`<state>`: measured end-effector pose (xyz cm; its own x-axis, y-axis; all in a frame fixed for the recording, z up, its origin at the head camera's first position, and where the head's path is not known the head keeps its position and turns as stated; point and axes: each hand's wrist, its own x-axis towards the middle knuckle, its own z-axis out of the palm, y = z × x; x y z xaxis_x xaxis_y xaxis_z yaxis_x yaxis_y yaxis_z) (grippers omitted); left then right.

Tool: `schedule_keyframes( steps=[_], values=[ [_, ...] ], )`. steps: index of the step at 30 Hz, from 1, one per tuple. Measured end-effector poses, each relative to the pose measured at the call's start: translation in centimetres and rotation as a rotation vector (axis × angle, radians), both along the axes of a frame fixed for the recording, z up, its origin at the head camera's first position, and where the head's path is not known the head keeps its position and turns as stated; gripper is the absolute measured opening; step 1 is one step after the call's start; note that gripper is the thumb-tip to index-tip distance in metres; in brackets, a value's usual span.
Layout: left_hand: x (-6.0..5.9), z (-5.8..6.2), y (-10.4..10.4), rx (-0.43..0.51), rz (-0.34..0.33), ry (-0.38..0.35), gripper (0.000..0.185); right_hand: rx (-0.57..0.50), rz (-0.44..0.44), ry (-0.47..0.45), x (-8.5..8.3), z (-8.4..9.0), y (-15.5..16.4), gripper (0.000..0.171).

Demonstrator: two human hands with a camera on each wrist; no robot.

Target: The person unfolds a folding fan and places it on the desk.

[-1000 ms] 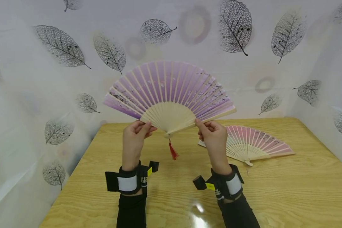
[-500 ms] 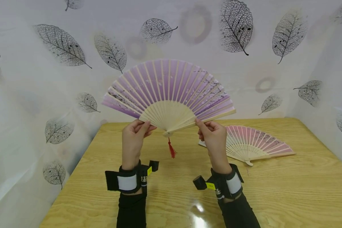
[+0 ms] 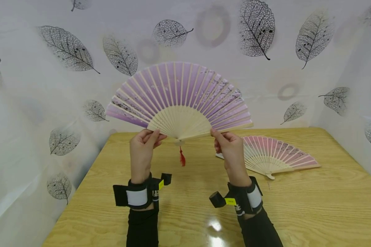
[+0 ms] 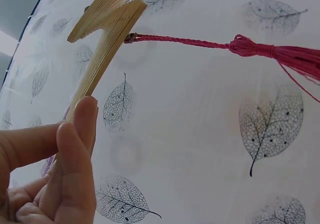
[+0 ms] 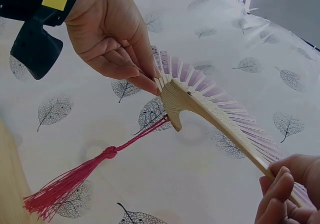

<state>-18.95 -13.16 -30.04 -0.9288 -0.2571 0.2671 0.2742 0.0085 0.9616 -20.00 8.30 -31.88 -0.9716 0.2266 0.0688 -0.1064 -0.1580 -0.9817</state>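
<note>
Spread wide above the table, a purple folding fan (image 3: pixel 179 85) with pale wooden ribs is held up by both hands. My left hand (image 3: pixel 141 154) pinches its left end rib between thumb and fingers. On the opposite side my right hand (image 3: pixel 232 154) pinches the right guard stick the same way. A red tassel (image 3: pixel 182 157) hangs from the pivot; the left wrist view shows its cord and knot (image 4: pixel 250 46) close up. In the right wrist view the fan (image 5: pixel 220 116) appears edge-on between the two hands.
A pink folding fan (image 3: pixel 275 154) lies spread on the wooden table (image 3: pixel 185 212) behind and right of my right hand, partly hidden by it. A white leaf-printed sheet (image 3: pixel 216 103) stands behind the table and along its sides.
The purple fan has shifted slightly left and upward and turned a little, its right end tilting nearer level. The tassel has swung left and risen. Both hands keep their pinch.
</note>
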Motion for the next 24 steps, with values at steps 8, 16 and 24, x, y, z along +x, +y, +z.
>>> schedule_keyframes(
  steps=[8,16,24],
  values=[
    [0.0,-0.1,-0.3,0.015,0.044,0.033,0.024,-0.137,0.079,-0.041,0.0,0.1,-0.4,0.019],
    [0.1,-0.2,-1.5,0.008,0.085,0.027,0.028,-0.232,0.151,-0.078,-0.2,-0.5,-1.6,0.023],
    [0.1,-0.9,-5.3,-0.083,0.117,-0.176,0.030,-0.254,0.298,-0.252,-1.3,-4.0,-5.0,0.025]
  ],
)
